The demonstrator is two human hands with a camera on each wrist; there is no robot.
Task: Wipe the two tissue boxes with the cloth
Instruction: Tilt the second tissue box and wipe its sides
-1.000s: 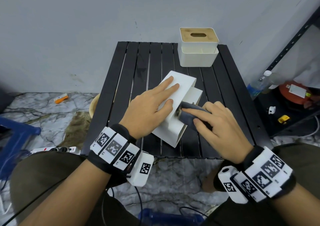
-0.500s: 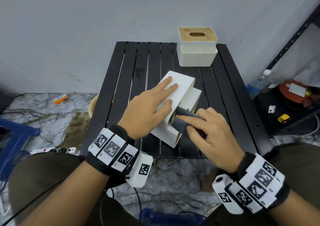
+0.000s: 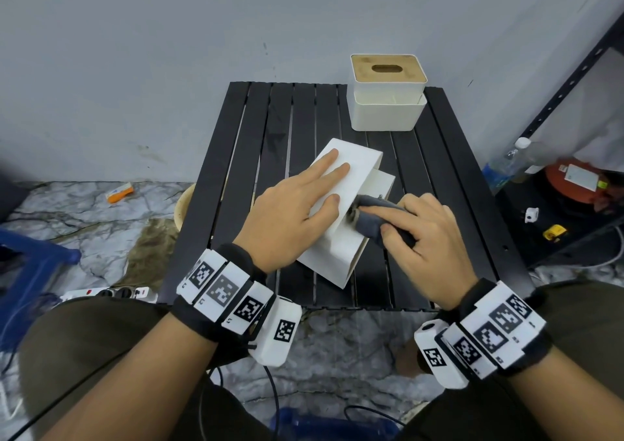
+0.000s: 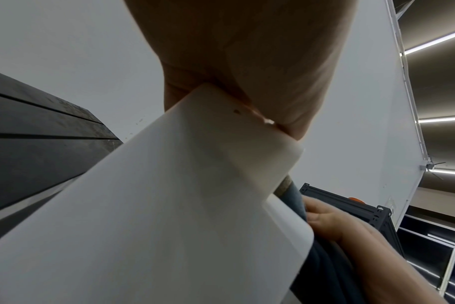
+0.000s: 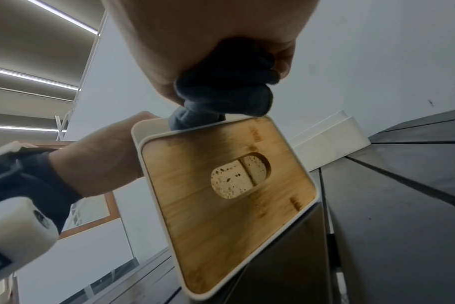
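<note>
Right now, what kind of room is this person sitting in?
Probably a storeroom or workshop corner, not a tidy living room. A small black slatted table stands against a bare grey wall, a dark metal shelving rack stands to the right, and a white power strip lies on the marble-patterned floor.

Both forearms bare. Each wrist: black strap w/ white blocks carrying black-and-white square tags, left wristband (image 3: 223, 288), right wristband (image 3: 496, 329); white camera pod (image 3: 278, 332) under left, another (image 3: 435, 353) under right. Dark olive trousers (image 3: 84, 349), thin black cables trailing
</note>
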